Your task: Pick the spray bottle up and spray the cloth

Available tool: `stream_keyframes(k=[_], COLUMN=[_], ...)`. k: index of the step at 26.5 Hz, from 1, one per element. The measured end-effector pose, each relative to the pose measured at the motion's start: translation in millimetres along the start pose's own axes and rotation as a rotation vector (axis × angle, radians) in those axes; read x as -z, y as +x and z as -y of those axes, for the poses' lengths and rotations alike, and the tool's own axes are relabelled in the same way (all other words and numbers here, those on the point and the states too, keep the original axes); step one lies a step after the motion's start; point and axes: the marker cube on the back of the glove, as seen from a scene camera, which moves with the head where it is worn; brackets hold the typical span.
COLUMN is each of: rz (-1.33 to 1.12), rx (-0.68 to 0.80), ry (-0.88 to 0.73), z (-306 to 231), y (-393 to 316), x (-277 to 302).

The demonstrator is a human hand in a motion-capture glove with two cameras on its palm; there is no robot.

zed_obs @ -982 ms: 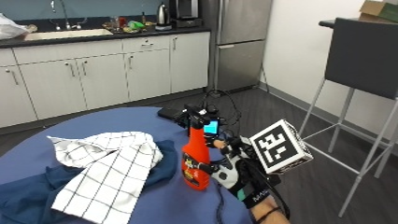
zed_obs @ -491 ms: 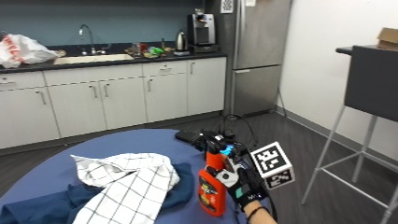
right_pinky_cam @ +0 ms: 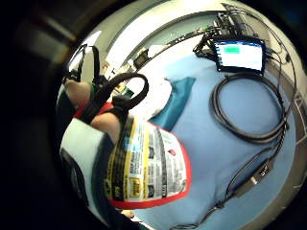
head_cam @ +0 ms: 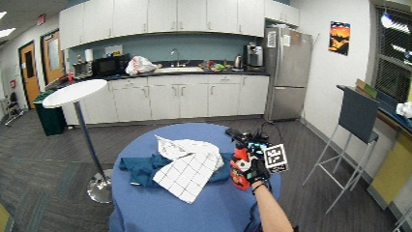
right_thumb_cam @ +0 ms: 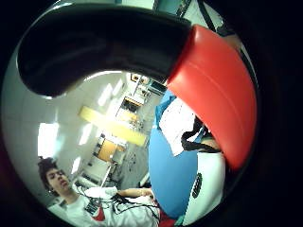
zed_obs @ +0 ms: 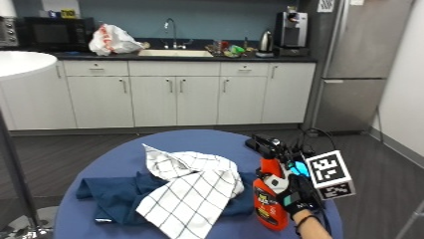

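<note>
From the outside camera, the gloved right hand (zed_obs: 295, 195) is wrapped around the red spray bottle (zed_obs: 270, 199), which stands upright near the right edge of the round blue table (zed_obs: 119, 159), just beside the white checked cloth (zed_obs: 192, 191) lying over a dark blue cloth (zed_obs: 116, 194). The little-finger palm camera shows the bottle's yellow label (right_pinky_cam: 144, 165) close against the palm, with a small lit screen (right_pinky_cam: 238, 53) and a coiled cable (right_pinky_cam: 249, 112) on the table. The thumb-side camera is filled by the bottle's red body (right_thumb_cam: 218, 90) and black trigger head (right_thumb_cam: 94, 42).

No legible text on the bottle label (right_pinky_cam: 146, 165)
</note>
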Motion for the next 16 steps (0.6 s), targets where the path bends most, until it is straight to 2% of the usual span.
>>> stream_keyframes(k=[3,8,16], rz=[-0.055,-0.209,-0.404], rx=[-0.069,-0.107,-0.173], ry=[-0.094,-0.263,-0.490], z=[-3,26,49], y=[3,-21,-57], x=[25,48,37])
